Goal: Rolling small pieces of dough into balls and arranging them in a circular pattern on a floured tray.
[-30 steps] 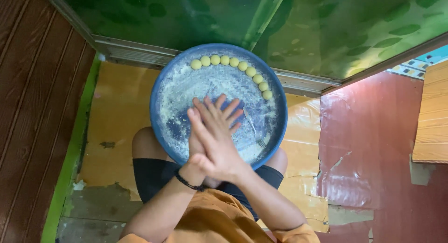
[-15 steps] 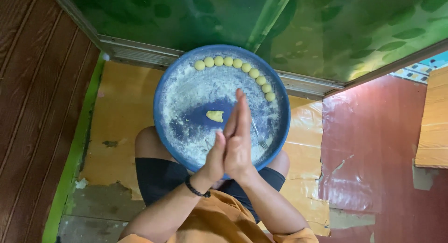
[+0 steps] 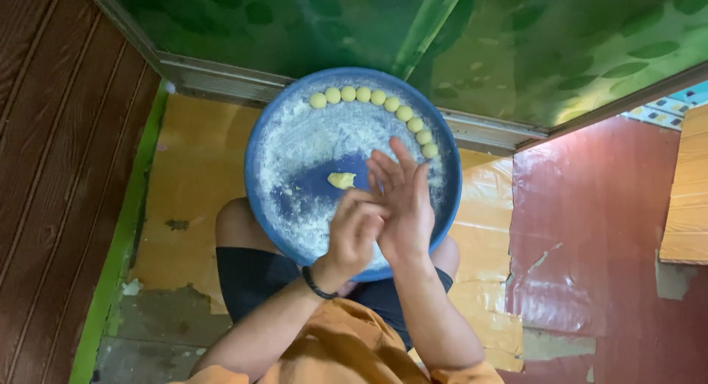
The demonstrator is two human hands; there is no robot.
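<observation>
1. I judge the step in hand as shaping dough: my left hand [image 3: 354, 233] and right hand [image 3: 404, 207] are pressed palm to palm above the blue round tray [image 3: 259, 151], which rests on my knees.
2. The right fingers [image 3: 402, 159] are stretched out nearly straight and a little spread; the left fingers are curled against the right palm. If a piece of dough is between the palms, I cannot tell, it is hidden.
3. One small dough piece [image 3: 341, 180] lies alone on the floured middle of the tray, just beside my fingertips and not touching them.
4. The finished dough balls [image 3: 376, 98] sit in a curved row along the far rim.
5. The next move, in my judgement, calls for gentle even pressure, so the ball becomes round like the others.
</observation>
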